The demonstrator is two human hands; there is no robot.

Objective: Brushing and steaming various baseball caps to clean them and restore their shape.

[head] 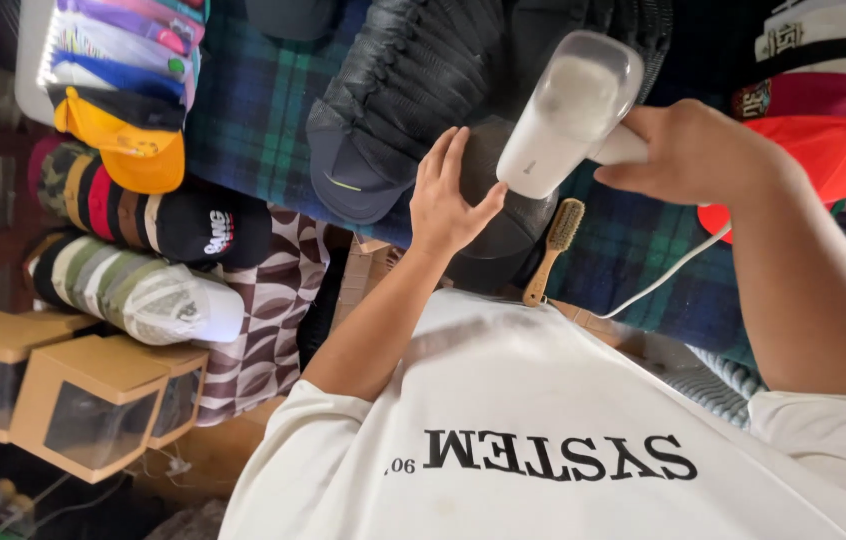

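Surface: dark green-and-blue plaid cloth (243, 110) covers the table, spanning far left to near right.

Far centre: a nested row of black mesh caps (413, 90) lies on the plaid cloth, brims pointing near.

Left: three nested rows of caps. The far row is the multicoloured caps (123, 90), ending in a yellow brim. The middle row is the striped and black caps (143, 210). The near row is the green-and-white caps (133, 290).

Near left: cardboard boxes (83, 400) with clear window fronts, set side by side. Just right of them hangs a brown-and-white patterned cloth (273, 310).

Far right: red cap (823, 150), partly behind the right forearm.

Right hand (693, 150): fingers wrapped fully around the handle of a white handheld steamer (568, 110). This is probably a garment steamer, though the nozzle face is not in view. Its head hangs above and just right of the left hand. Whether it touches the cap below it, I cannot tell. A white cord (663, 280) runs from it toward the near side across the plaid.

Left hand (448, 195): fingers extended and slightly spread, palm down, laid flat on a dark cap (518, 215). It grips nothing. This cap sits at the near edge of the plaid cloth, centre, directly under the steamer head.

Just right of the dark cap lies a wooden-handled brush (555, 245), bristles far, handle near.
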